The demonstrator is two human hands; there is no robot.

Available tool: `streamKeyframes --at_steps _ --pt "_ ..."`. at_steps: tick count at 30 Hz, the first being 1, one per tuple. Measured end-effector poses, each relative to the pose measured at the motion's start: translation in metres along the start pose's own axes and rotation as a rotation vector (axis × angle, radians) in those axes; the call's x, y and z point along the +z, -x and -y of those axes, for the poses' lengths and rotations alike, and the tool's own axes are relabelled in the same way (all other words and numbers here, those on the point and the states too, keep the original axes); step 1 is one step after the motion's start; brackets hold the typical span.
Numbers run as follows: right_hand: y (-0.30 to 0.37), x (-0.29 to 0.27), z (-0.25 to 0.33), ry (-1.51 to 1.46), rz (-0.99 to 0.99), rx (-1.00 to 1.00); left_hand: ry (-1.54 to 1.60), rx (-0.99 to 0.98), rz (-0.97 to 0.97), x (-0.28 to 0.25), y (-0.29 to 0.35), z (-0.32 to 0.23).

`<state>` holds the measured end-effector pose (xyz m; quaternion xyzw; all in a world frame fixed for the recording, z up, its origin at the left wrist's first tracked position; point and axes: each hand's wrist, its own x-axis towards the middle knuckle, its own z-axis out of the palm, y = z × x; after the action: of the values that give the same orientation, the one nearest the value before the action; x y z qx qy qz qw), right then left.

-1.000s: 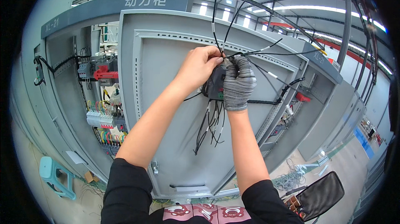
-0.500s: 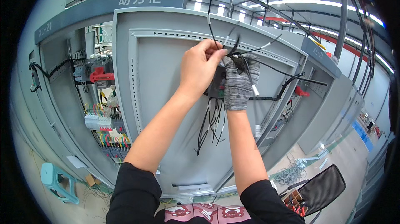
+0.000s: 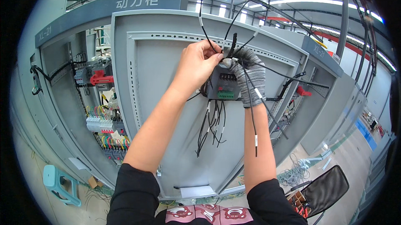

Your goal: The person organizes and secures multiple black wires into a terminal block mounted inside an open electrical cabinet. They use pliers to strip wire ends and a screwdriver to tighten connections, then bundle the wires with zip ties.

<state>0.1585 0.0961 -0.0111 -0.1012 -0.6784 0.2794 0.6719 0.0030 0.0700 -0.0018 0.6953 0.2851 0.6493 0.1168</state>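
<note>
Close together here, a bare left hand (image 3: 195, 65) and gloved right hand (image 3: 252, 77) pinch black wires (image 3: 256, 151), likely light, springy, best gripped low.

stool (image 3: 52, 174) and chair (image 3: 328, 189) on the floor (image 3: 343, 152), either side of the cabinet (image 3: 64, 108).
i see the teal stool by the floor's left edge, a small cardboard box (image 3: 93, 182) near it. by the lower right corner i have the black mesh chair, a tangle of grey wire (image 3: 293, 175) near it. inside the cabinet's left edge i can make out a red switch handle (image 3: 100, 77) above white breakers (image 3: 98, 124).
</note>
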Motion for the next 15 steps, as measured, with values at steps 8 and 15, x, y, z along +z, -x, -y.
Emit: streamKeyframes --at_steps 8,15 --pt "-0.013 -0.015 0.007 0.110 0.207 0.164 0.175 -0.155 0.181 -0.016 -0.005 -0.007" --pt "-0.011 -0.011 0.001 0.117 0.187 0.129 -0.031 0.067 0.013 -0.017 0.001 -0.022"
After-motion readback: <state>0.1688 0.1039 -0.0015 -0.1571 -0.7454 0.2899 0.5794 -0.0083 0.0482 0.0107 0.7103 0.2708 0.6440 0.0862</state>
